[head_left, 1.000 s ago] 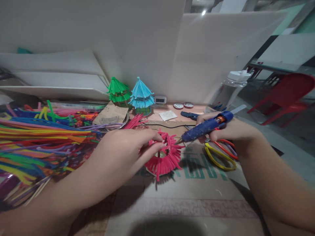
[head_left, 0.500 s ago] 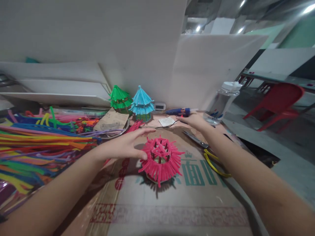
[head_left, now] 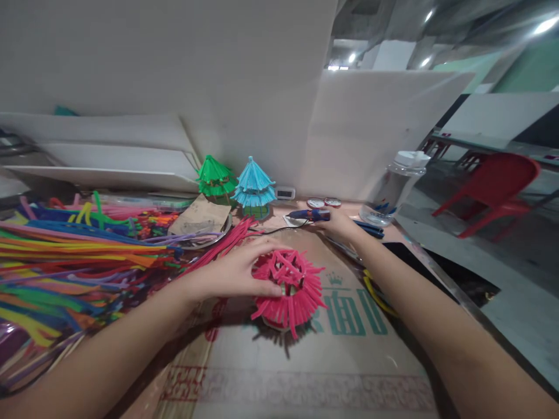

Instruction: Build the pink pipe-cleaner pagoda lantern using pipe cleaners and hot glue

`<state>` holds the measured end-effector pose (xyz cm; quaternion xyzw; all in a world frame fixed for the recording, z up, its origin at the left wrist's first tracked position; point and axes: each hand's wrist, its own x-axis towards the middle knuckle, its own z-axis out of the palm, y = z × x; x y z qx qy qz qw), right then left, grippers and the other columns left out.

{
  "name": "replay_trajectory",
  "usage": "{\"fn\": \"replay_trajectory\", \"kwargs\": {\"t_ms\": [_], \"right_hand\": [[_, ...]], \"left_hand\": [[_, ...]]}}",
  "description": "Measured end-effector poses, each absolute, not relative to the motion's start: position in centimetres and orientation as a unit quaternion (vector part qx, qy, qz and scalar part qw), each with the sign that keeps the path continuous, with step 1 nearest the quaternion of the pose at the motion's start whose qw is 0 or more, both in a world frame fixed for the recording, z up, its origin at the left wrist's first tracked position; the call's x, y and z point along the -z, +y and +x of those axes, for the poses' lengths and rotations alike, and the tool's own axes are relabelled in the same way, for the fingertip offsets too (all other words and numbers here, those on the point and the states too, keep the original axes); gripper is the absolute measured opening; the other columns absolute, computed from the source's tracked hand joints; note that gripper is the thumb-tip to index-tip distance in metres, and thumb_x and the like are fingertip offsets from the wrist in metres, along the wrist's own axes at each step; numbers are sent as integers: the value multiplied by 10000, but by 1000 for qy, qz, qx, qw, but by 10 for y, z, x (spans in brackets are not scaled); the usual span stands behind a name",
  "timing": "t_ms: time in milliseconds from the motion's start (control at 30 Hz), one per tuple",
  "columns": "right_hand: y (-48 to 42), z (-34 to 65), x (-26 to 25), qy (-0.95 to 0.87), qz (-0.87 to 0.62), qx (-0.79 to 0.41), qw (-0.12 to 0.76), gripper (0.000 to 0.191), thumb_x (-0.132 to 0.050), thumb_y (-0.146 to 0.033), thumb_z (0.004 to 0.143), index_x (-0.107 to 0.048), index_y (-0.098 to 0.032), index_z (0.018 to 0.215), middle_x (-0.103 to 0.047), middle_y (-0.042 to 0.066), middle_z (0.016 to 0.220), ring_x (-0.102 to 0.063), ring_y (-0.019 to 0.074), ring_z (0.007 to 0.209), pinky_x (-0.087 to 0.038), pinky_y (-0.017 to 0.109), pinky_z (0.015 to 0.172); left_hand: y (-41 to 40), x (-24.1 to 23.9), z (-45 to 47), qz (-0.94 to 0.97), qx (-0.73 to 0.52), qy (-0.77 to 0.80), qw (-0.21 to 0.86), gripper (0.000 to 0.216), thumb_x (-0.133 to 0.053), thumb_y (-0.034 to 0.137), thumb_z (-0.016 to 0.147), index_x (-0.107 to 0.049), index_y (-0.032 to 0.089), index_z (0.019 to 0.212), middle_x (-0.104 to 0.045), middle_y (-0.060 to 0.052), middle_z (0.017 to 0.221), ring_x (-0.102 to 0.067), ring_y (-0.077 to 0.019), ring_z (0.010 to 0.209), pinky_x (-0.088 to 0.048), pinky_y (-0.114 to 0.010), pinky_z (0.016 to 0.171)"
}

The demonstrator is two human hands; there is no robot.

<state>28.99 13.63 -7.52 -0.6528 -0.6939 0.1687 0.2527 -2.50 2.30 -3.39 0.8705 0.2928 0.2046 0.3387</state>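
Observation:
In the head view, my left hand (head_left: 238,272) curves round the left side of a pink pipe-cleaner pavilion model (head_left: 301,308), thumb in front and fingers behind its upper part. The model stands upright on printed cardboard (head_left: 262,366), its fringe spread outward and a ring of dark posts on top. Farther back, my right hand (head_left: 338,226) is closed on a blue glue gun (head_left: 311,215), whose nozzle points left; the fingertips are partly hidden. A white pad (head_left: 293,222) lies under the nozzle. Scissors with yellow handles (head_left: 376,294) lie partly beneath my right forearm.
Loose pipe cleaners (head_left: 82,256) in many colours cover the left side. Finished green (head_left: 216,177) and blue pavilion models (head_left: 254,185) stand at the back. A clear bottle (head_left: 391,189) stands at the right, near the table edge, with a red chair (head_left: 493,189) beyond.
My left hand has moved right and closed round the pink model. The glue gun, in my right hand, has shifted toward me, uncovering two round tins behind it.

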Motion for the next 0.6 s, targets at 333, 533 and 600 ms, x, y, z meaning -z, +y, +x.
{"fn": "replay_trajectory", "kwargs": {"t_ms": [333,533,600], "right_hand": [[40,306,-7,-725,-601,6,335,191,-604,-315,891,-708,-197,1001,-737,100,1009,-668,249,927,-503,368,845],[50,285,11,-828,-523,-45,197,208,-571,-213,915,-725,-209,1055,-739,92,1131,-665,262,1026,-484,362,877],[76,286,33,-832,-523,-58,175,313,-575,-144,889,-710,-199,1166,-709,111,1247,-644,285,1121,-466,375,941]], "left_hand": [[-1,41,-9,847,-224,422,233,676,-678,685,802,-578,283,1336,-577,-91,1341,-552,-328,1257,-457,-488,1078],[1,43,-8,849,-242,405,237,611,-689,629,825,-583,285,1319,-606,-85,1293,-572,-316,1229,-462,-488,1073],[1,42,-8,851,-249,397,238,595,-706,608,820,-594,281,1304,-614,-81,1285,-572,-315,1230,-459,-484,1078]]}}
